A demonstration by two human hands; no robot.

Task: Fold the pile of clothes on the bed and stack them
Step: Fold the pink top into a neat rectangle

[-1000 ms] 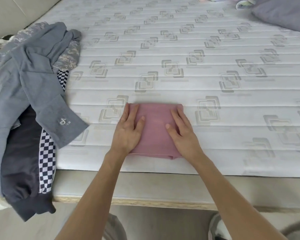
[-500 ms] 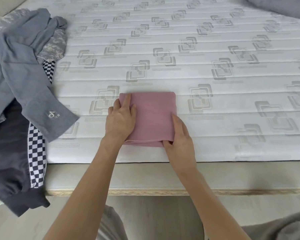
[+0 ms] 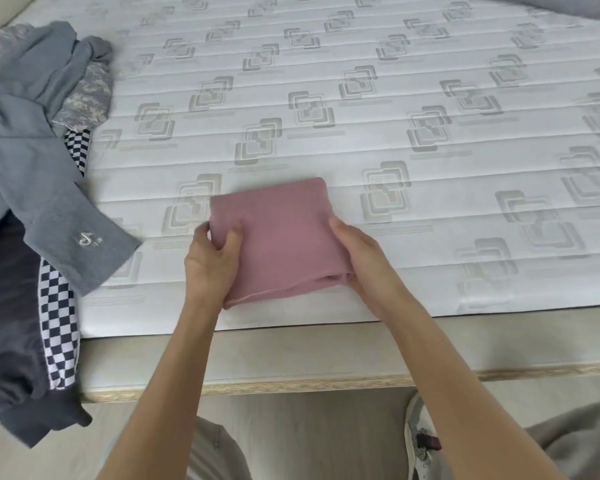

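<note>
A pink garment point(image 3: 284, 237), folded into a small rectangle, sits near the front edge of the white patterned mattress point(image 3: 361, 98). My left hand point(image 3: 212, 261) grips its left edge, thumb on top and fingers tucked beneath. On the right edge and near corner my right hand point(image 3: 364, 261) holds it the same way, fingers under the folded layers. The garment is tilted, its near end raised a little. At the left lies the unfolded pile: a grey sweatshirt point(image 3: 25, 157), a camouflage piece point(image 3: 87, 95) and a dark garment with a checkered stripe point(image 3: 52, 323).
The pile hangs over the bed's left front corner. A wooden bed frame edge point(image 3: 291, 386) runs below the mattress. A grey pillow corner point(image 3: 568, 5) shows at the top right. My knees and a shoe point(image 3: 420, 441) are on the floor below.
Both hands went from lying flat on top of the pink garment to gripping its two sides with fingers underneath. Its near end has come up slightly and it has turned a little.
</note>
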